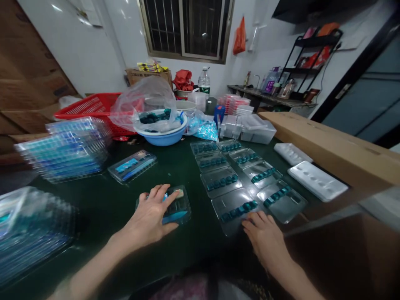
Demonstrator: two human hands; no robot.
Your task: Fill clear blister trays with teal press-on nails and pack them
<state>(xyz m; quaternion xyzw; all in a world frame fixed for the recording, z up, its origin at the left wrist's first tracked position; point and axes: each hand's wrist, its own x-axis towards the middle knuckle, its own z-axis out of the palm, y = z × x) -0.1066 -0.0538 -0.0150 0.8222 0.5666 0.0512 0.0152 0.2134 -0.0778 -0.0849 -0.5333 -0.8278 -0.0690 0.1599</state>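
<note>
My left hand (151, 212) spans a clear plastic package (181, 204) on the dark green table, thumb at its near edge and fingers over its far side. Blue pieces show inside the package; my hand covers its left part. My right hand (265, 235) has its fingers bent together at the right corner of a clear plastic tray (229, 202). A row of glossy teal pieces (239, 211) lies in that tray. Several similar trays (220, 179) with teal rows stand in two columns beyond it. Another blue-filled package (133, 166) lies beyond my left hand.
Stacks of filled packages (68, 152) stand at the left. Behind are a red basket (93, 106), a blue basin (165, 138) with a plastic bag, and clear containers (258, 130). White molded trays (317, 181) and a cardboard box (331, 141) are on the right.
</note>
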